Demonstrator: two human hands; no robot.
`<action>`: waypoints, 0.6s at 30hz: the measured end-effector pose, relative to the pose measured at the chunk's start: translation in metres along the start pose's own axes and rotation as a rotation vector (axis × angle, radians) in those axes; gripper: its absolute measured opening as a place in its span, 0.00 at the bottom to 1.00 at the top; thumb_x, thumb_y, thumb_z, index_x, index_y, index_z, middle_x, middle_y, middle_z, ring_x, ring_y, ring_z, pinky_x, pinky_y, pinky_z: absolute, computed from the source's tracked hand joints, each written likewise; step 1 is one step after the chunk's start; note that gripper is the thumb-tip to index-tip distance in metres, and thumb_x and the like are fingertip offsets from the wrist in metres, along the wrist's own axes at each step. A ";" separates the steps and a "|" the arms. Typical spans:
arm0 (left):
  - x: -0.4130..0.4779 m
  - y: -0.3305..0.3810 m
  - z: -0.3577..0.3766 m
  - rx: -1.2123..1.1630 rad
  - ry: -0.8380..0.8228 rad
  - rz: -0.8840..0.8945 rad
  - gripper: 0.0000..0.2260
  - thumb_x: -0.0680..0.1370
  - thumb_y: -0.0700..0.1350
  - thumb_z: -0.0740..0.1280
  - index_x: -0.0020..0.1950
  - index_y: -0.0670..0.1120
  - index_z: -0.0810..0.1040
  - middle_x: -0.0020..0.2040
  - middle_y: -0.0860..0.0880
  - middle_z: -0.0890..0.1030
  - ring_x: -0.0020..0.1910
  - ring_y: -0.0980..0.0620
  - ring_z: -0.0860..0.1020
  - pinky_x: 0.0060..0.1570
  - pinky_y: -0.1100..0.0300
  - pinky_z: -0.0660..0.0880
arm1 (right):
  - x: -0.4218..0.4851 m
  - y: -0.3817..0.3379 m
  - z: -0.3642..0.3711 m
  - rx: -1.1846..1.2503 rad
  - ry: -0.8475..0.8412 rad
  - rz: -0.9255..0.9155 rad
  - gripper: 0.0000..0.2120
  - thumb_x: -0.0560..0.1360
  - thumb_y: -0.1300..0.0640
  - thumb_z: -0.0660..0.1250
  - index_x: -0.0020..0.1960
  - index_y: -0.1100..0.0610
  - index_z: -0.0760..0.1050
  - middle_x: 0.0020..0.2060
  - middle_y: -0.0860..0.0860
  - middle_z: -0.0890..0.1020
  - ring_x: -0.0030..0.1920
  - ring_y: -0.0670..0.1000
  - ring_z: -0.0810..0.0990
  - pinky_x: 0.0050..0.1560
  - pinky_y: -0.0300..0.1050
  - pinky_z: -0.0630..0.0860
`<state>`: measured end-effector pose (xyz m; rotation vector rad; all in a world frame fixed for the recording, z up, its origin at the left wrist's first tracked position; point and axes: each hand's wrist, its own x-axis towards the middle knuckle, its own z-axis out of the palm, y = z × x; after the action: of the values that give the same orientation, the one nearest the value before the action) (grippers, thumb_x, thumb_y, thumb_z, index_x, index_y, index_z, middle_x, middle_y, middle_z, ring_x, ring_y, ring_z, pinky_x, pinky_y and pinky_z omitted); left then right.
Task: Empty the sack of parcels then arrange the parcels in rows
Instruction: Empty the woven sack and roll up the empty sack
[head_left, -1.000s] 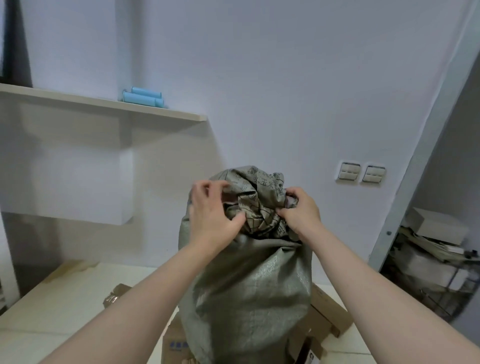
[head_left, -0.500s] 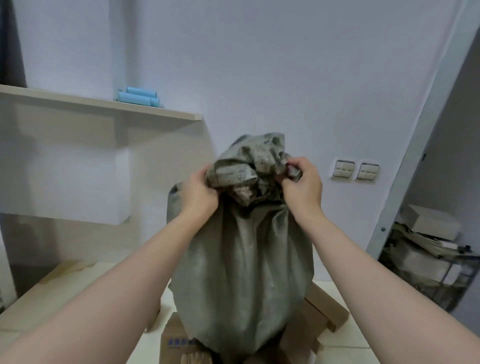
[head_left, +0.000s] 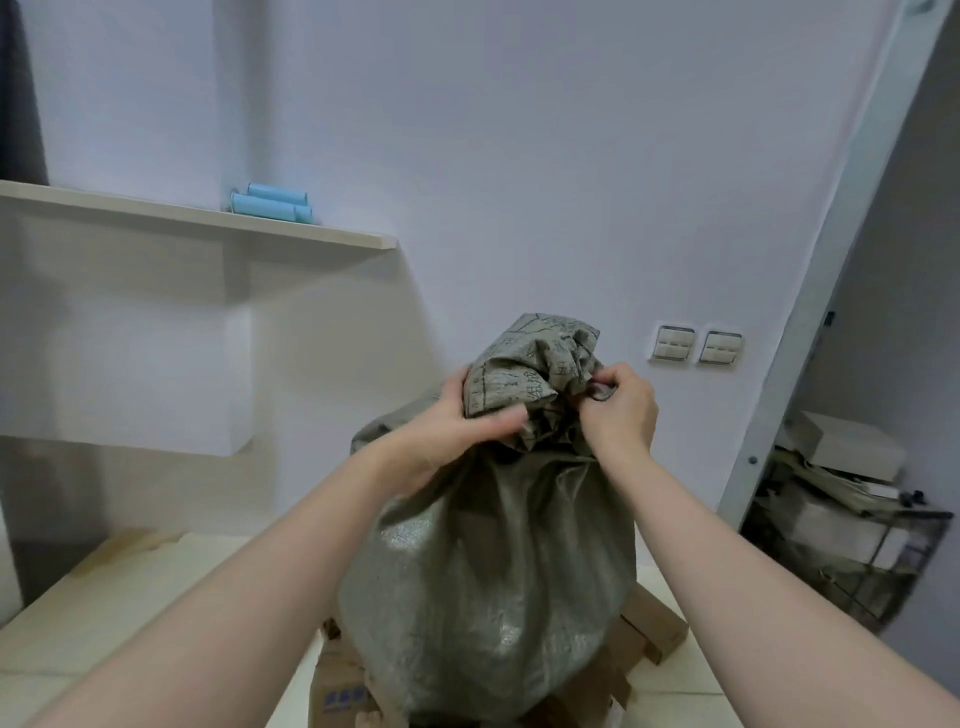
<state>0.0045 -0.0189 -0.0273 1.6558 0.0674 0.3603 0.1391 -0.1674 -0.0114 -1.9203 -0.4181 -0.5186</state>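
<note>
Centrally, a grey woven sack (head_left: 483, 597) is gripped at its bunched top by the left hand (head_left: 452, 441) and right hand (head_left: 618, 415), over cardboard parcels (head_left: 649, 623) on the near floor; it is best lifted straight and shaken evenly.

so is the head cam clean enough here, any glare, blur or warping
Head view: soft, even light, no harsh glare, only a faint sheen low on the sack; head view: the shelf casts a broad soft shadow beneath it; head view: wide-angle warp tilts the grey upright post; left hand and right hand look slightly soft, the sack's print unreadable.
</note>
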 end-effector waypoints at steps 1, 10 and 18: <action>0.000 0.006 0.005 -0.109 0.027 -0.064 0.41 0.64 0.67 0.75 0.68 0.50 0.62 0.65 0.54 0.74 0.65 0.55 0.73 0.68 0.57 0.66 | -0.002 0.002 0.000 0.008 0.000 0.004 0.09 0.72 0.64 0.67 0.47 0.52 0.77 0.53 0.56 0.77 0.41 0.49 0.70 0.43 0.36 0.63; 0.010 -0.016 0.014 0.000 0.504 0.002 0.30 0.73 0.47 0.75 0.65 0.51 0.58 0.56 0.48 0.77 0.51 0.50 0.79 0.48 0.55 0.79 | -0.020 -0.010 0.001 0.483 -0.512 0.097 0.29 0.67 0.56 0.73 0.65 0.54 0.66 0.62 0.56 0.71 0.59 0.52 0.76 0.62 0.49 0.74; 0.011 -0.022 0.037 0.265 0.709 0.312 0.40 0.72 0.43 0.75 0.78 0.54 0.56 0.72 0.51 0.70 0.70 0.53 0.69 0.70 0.60 0.63 | -0.025 -0.022 0.014 0.524 -0.550 0.206 0.53 0.59 0.46 0.82 0.73 0.49 0.54 0.65 0.52 0.75 0.62 0.51 0.77 0.63 0.56 0.75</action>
<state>0.0285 -0.0490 -0.0497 1.7255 0.4021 1.2090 0.1095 -0.1476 -0.0129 -1.5417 -0.6255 0.2536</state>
